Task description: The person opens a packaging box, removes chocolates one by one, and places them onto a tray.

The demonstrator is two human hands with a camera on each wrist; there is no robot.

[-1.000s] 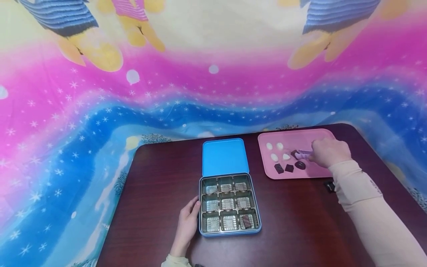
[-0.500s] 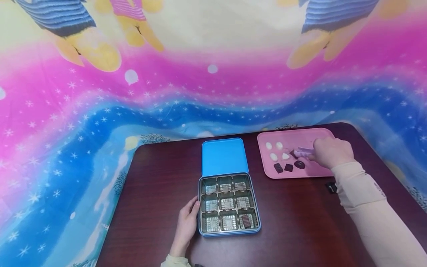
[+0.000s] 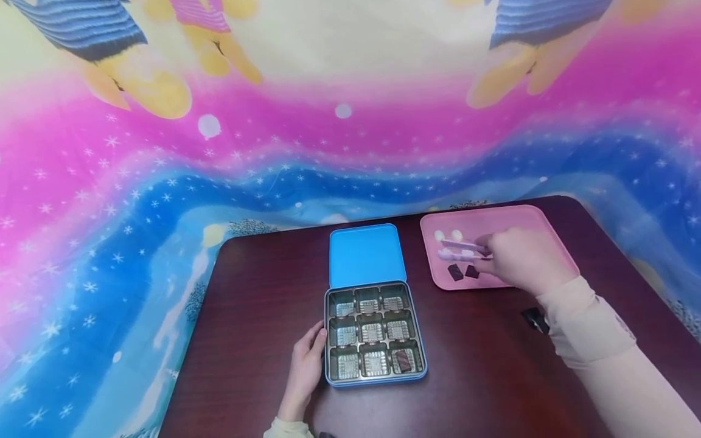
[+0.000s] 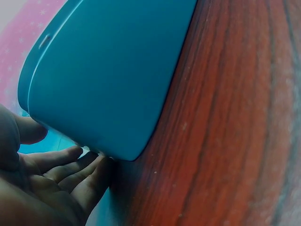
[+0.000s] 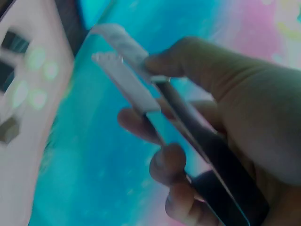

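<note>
In the head view my right hand [image 3: 526,258] is over the pink tray [image 3: 553,243], gripping lilac-tipped tongs [image 3: 465,246]. The right wrist view has the tong tips [image 5: 122,75] parted, with nothing between them. Below them in the head view lie white chocolates [image 3: 439,235] and dark chocolates [image 3: 456,272], some covered by the tongs and hand. My left hand [image 3: 306,362] rests at the left side of a blue tin [image 3: 378,383], its fingers [image 4: 94,183] against the wall and the thumb near the rim. One dark striped chocolate [image 3: 403,361] sits in the tin's front right compartment.
The tin's light blue lid [image 3: 366,255] lies folded back behind it. A dark reddish-brown table [image 3: 257,316] carries everything, with a printed cloth [image 3: 306,146] hanging along its back and left. A small black object [image 3: 535,319] shows beside the right cuff [image 3: 569,310].
My right hand and the tongs have moved left, from beside a dark chocolate to over the white ones, and the tong arms have spread. The left hand and tin stay put.
</note>
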